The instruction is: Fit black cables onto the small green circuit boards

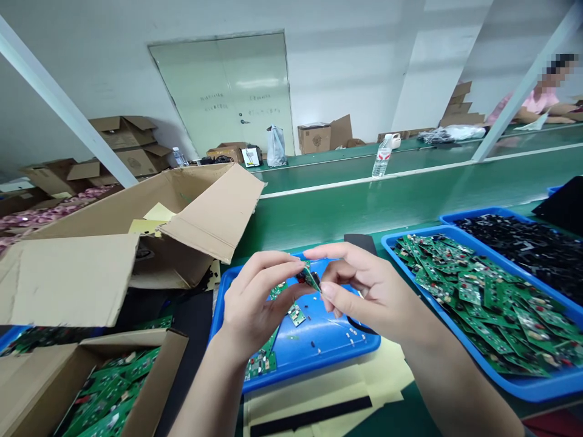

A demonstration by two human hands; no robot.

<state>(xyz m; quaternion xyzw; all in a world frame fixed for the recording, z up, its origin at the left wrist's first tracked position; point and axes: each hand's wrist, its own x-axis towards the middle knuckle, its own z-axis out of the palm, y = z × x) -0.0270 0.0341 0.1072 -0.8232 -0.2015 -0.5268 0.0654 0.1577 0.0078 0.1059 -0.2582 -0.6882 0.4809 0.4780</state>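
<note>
Both my hands meet above a blue tray (319,340) and pinch one small green circuit board (311,278) between them. My left hand (257,300) grips its left side with thumb and fingers closed. My right hand (368,288) pinches its right edge, fingers curled. A few loose circuit boards (296,314) and small parts lie in the tray below.
A second blue tray (542,383) heaped with green boards sits to the right, and another with black parts (523,243) lies behind it. Open cardboard boxes (150,230) stand at left, one (100,388) full of boards. A water bottle (381,156) stands on the green conveyor. A person sits far right.
</note>
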